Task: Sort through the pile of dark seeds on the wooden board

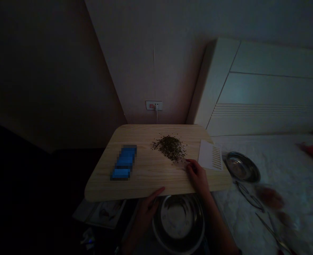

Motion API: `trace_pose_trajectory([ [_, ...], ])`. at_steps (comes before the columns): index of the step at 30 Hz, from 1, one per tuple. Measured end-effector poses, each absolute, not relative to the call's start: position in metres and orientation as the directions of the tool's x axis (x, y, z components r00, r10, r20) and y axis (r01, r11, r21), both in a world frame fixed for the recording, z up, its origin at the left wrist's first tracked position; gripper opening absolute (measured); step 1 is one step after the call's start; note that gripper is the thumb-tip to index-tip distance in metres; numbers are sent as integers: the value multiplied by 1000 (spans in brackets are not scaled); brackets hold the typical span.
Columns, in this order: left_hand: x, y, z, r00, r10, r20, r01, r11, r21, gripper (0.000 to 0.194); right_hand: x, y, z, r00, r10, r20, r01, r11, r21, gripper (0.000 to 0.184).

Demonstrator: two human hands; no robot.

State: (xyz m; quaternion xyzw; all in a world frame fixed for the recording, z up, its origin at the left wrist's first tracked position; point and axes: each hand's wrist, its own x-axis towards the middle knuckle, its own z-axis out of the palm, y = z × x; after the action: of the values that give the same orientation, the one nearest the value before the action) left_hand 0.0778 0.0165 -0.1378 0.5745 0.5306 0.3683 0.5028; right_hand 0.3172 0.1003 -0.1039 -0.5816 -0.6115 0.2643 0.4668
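Note:
A spread pile of small dark grains (171, 146) lies on the pale wooden tabletop (145, 177). At its near right edge, my right hand (197, 174) is closed in a pinch on a small clear, flat piece (181, 162), whose exact kind is hard to make out in the dim light. My left hand (149, 205) is at the table's front edge, one finger stretched out against the wood and nothing seen in it. Between my forearms, below the table edge, stands a shiny metal bowl (177, 219).
A blurred-out blue-lit screen (123, 163) lies left on the table, a white comb-toothed sheet (210, 155) right. On the white bedding (278, 159) are a metal basin (242, 166), glasses (249, 196) and scissors (274, 232). A plugged-in wall socket (154, 105) is behind.

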Motion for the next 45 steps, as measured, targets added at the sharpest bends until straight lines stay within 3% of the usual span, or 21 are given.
trace_pose_trajectory([
  [6, 78, 16, -132, 170, 977, -126, 241, 82, 967, 39, 312, 106, -100, 140, 954, 265, 458, 175, -872, 29],
  [45, 79, 15, -132, 190, 980, -66, 251, 16, 968, 40, 311, 93, -107, -99, 930, 354, 484, 356, -800, 27],
])
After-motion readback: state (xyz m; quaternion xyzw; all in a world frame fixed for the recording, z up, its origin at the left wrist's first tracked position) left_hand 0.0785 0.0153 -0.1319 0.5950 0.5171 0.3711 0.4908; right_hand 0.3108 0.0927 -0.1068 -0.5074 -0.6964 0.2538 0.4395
